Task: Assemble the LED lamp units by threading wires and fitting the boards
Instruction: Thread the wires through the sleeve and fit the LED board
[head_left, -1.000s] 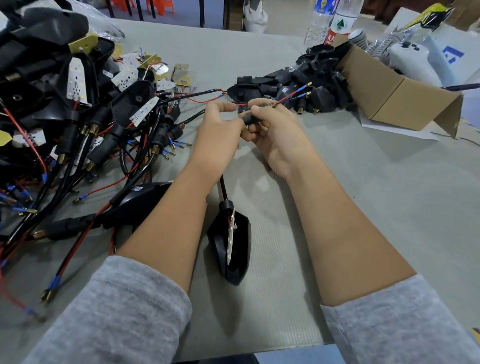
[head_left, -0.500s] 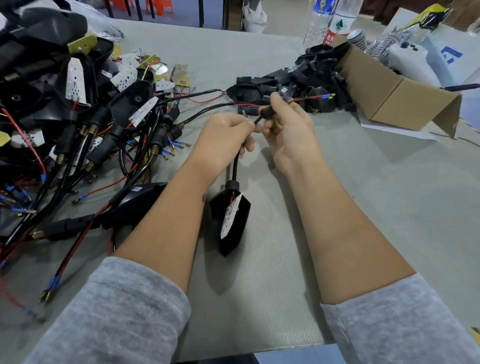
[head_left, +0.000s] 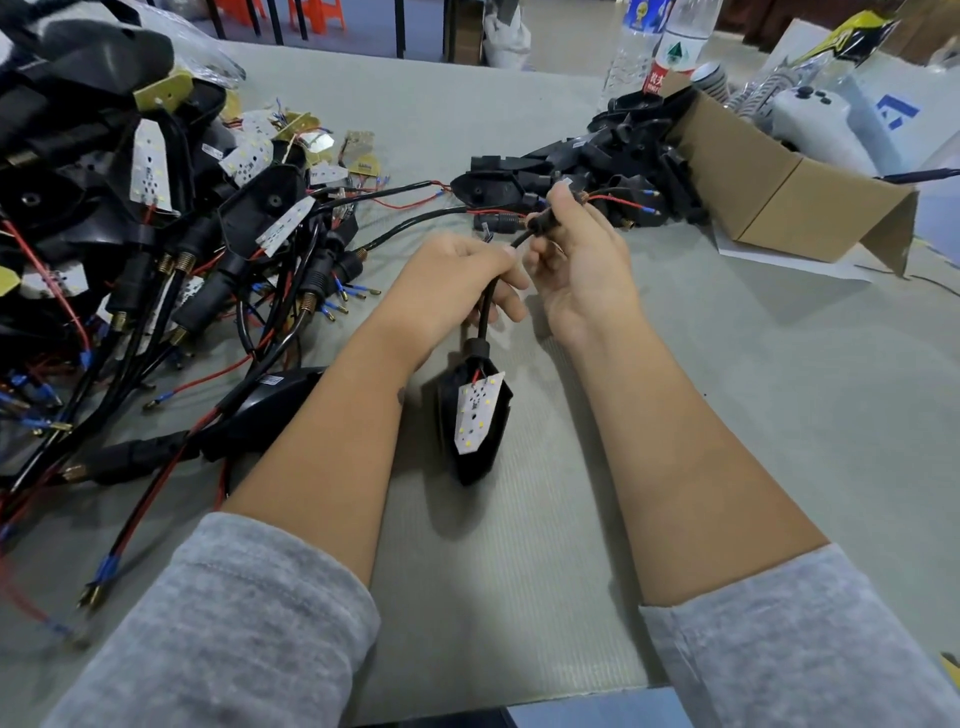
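A black lamp housing (head_left: 475, 457) hangs above the grey table (head_left: 779, 415) between my forearms, with a white LED board (head_left: 478, 410) lying in its open face. Its black cable (head_left: 487, 312) runs up into my left hand (head_left: 457, 280), which is closed around it. My right hand (head_left: 582, 260) pinches the black sleeve (head_left: 543, 221) at the cable's upper end. A red wire with a blue terminal (head_left: 647, 209) sticks out of the sleeve to the right.
A heap of wired lamp units (head_left: 171, 234) with boards and red wires covers the left of the table. Loose black housings (head_left: 597, 166) spill from a cardboard box (head_left: 769, 192) at the back right. Two water bottles (head_left: 670, 47) stand behind the box.
The housing has risen from the table and turned so the board faces me. My left hand slid down the cable while my right hand drew the sleeve and wires up and to the right.
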